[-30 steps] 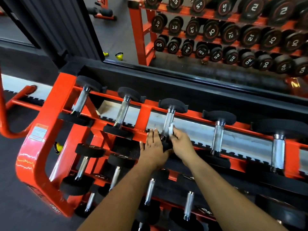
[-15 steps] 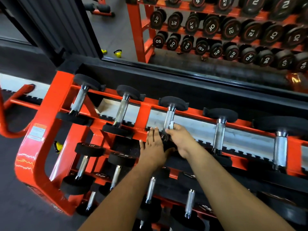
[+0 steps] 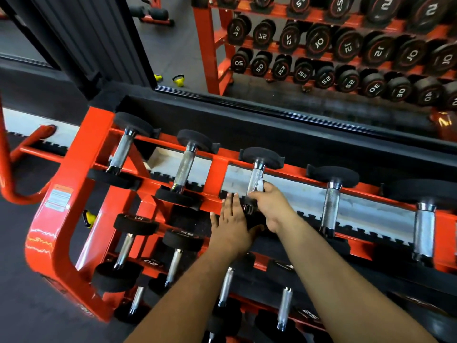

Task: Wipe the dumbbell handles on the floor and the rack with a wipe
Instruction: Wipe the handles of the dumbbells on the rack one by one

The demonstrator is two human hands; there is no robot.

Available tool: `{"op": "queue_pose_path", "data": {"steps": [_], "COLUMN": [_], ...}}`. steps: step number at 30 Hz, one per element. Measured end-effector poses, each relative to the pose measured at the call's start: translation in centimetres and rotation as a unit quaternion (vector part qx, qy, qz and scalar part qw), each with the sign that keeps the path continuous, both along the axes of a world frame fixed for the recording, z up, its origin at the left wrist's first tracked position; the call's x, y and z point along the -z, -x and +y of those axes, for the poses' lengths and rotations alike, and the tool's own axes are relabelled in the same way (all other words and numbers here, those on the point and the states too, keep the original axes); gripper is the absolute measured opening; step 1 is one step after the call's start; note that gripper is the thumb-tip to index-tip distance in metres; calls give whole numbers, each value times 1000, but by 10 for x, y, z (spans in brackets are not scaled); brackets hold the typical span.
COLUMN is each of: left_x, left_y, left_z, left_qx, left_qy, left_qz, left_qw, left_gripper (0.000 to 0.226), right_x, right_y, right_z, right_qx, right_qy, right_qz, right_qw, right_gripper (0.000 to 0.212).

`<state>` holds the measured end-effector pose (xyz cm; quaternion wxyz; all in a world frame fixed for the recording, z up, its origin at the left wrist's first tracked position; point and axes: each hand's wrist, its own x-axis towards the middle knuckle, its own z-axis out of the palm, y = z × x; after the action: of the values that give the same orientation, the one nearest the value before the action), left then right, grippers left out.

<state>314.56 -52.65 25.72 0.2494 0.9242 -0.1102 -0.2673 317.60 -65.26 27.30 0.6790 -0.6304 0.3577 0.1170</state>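
An orange dumbbell rack point(image 3: 74, 169) stands below me with black dumbbells on several tiers. My right hand point(image 3: 272, 206) grips the chrome handle point(image 3: 256, 179) of the third dumbbell on the top tier, with a small white wipe point(image 3: 260, 186) pinched against the metal. My left hand point(image 3: 230, 224) lies flat, fingers straight, on that dumbbell's near black head, which it mostly hides. Other chrome handles stand to the left point(image 3: 184, 167) and right point(image 3: 330, 209) on the same tier.
A mirror point(image 3: 173, 45) behind the rack reflects rows of numbered dumbbells. Lower tiers carry more dumbbells point(image 3: 173, 266). Dark rubber floor point(image 3: 22, 293) lies at left, with an orange curved rail point(image 3: 14, 194) beside the rack. A yellow object point(image 3: 87, 217) shows through the frame.
My right hand with the wipe has slid slightly up the handle. My left hand has stayed flat on the near dumbbell head.
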Motion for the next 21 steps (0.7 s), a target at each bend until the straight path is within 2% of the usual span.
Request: {"op": "queue_pose_path", "data": {"steps": [5,7,9,12,14,18,21], "left_x": [-3,-3,-4,-3,-4,-5,-6], "left_y": [0,0,0,1,1,1,1], "left_z": [-2,-1,0,1,0,0,1], "left_qx": [-6,-7,-3,6,4,-3,1], "left_qy": [-5,-6,-3,1,0,1,3], "left_qz": [2,-1,1,3,-2,-4,1], "left_qw": [1000,1000,1000,1000,1000,1000,1000], "left_gripper": [105,105,103,102,102,103,102], "right_x": [0,6,9,4,-2,-11,-6], "right_y": [-14,-7,9,24,13,-11,3], "right_z": [-20,-14,-3,3,-1,-3,2], "right_qx": [165,142,64,-36,-29,85,9], "right_qy": [-135,-67,42,127,109,24,68], "right_qz": [-41,-30,-15,-17,-10,-30,-15], "right_qw": [976,987,997,991,994,996,998], "right_gripper": [24,21,18,19,21,29,26]}}
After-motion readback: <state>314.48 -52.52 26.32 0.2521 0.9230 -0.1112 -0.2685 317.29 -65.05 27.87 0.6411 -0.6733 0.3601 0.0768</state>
